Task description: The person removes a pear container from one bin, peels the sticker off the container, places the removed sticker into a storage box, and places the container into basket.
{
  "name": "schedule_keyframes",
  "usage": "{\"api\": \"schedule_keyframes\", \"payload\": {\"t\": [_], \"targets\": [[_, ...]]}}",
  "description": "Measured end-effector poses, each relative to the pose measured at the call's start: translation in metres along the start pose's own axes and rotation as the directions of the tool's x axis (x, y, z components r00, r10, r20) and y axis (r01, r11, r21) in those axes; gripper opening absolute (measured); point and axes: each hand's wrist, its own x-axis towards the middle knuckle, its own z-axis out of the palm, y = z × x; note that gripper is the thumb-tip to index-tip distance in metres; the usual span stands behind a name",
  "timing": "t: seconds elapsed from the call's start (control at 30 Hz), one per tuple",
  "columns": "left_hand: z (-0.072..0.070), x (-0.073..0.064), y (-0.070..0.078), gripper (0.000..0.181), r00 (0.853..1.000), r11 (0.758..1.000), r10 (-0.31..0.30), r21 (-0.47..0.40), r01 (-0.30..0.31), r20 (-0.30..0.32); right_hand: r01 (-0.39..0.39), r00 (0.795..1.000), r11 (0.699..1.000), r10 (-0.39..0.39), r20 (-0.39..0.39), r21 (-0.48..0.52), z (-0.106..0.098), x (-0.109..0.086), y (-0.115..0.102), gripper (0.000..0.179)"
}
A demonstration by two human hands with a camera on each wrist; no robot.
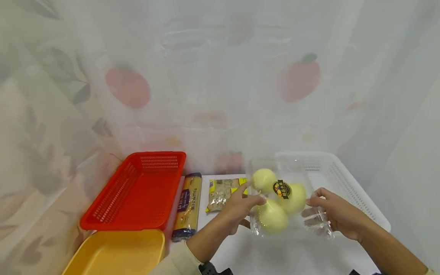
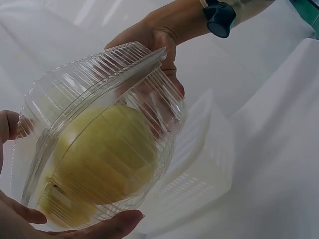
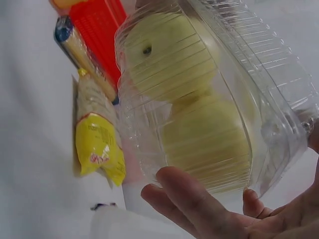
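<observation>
On my left stands the red basket (image 1: 141,198), with the yellow tray (image 1: 120,248) nearer me; setting them there probably leaves my arms room in the middle. Right of them the spaghetti (image 1: 188,206) lies lengthwise on the desk (image 1: 237,254), likely because so long a pack lies flat and steady that way. Next comes the small yellow-ended bag (image 1: 218,196), flat on the desk, farther off than my left wrist.

My left hand (image 1: 238,206) grips the left side of the clear box (image 1: 275,200), thumb on top. My right hand (image 1: 338,212) grips the right side, fingers curled in underneath — a wide, slick box with weight in it seems to call for both. Between them it is up off the desk, in front of the white basket (image 1: 347,183) at far right.

The box is thin, shiny plastic with ribbed walls, its two halves meeting along a rim. Three smooth, round, pale yellow fruits (image 1: 271,217) show through, one with a dark spot at its end. They crowd the left part — perhaps the box tips that way. A dark round sticker (image 1: 282,189) with bright colours sits on top.
</observation>
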Motion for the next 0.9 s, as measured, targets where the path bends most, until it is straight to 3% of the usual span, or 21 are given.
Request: {"api": "schedule_keyframes", "payload": {"t": [0.33,0.9], "targets": [[-0.020,-0.015,-0.008,0.079,1.000,1.000,0.006,0.014,-0.006,0.026,0.029,0.998,0.999,-0.031,0.051,0.034,0.023,0.006,0.009,0.025],[-0.049,-0.029,-0.035,0.085,0.998,0.999,-0.042,0.010,0.042,-0.044,0.007,1.000,0.998,-0.007,0.012,0.067,0.061,0.025,0.039,0.031]]}}
